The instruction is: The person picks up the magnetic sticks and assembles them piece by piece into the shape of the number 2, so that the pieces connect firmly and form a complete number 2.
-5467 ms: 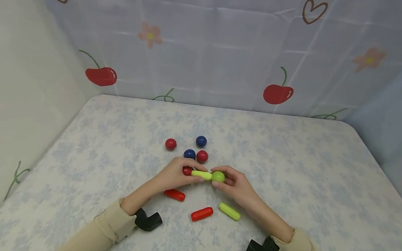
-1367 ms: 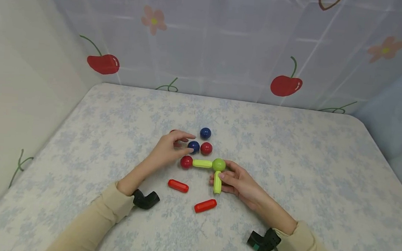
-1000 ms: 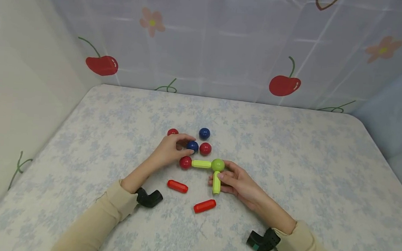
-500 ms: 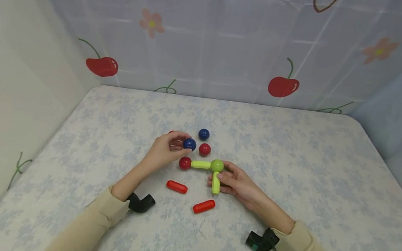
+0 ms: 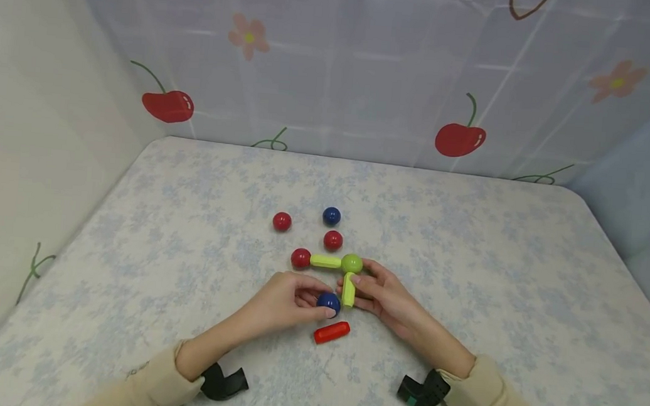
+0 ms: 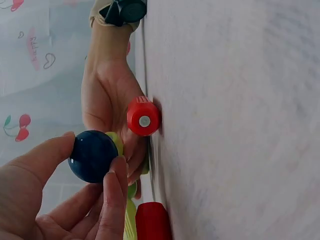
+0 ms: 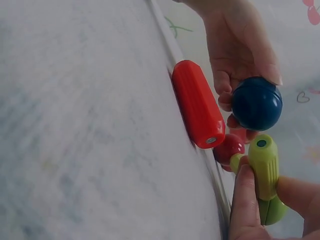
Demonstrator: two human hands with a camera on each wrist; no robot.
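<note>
My left hand pinches a blue ball between thumb and fingertips, close to the near end of a yellow-green magnetic rod. That rod is pinched by my right hand; its metal-tipped end faces the ball in the right wrist view. At its far end the rod meets a green ball. From there a second yellow-green rod runs left to a red ball, forming an L. Whether the blue ball touches the rod is unclear in the head view; the right wrist view shows a small gap.
A red rod lies just nearer than the blue ball. Another red rod shows in the left wrist view, hidden in the head view. Behind the L lie two loose red balls and a second blue ball.
The second yellow-green rod has joined the green ball, held by my right hand. My left hand has let go of the L, taken a blue ball and carried it nearer, to the rod's end.
</note>
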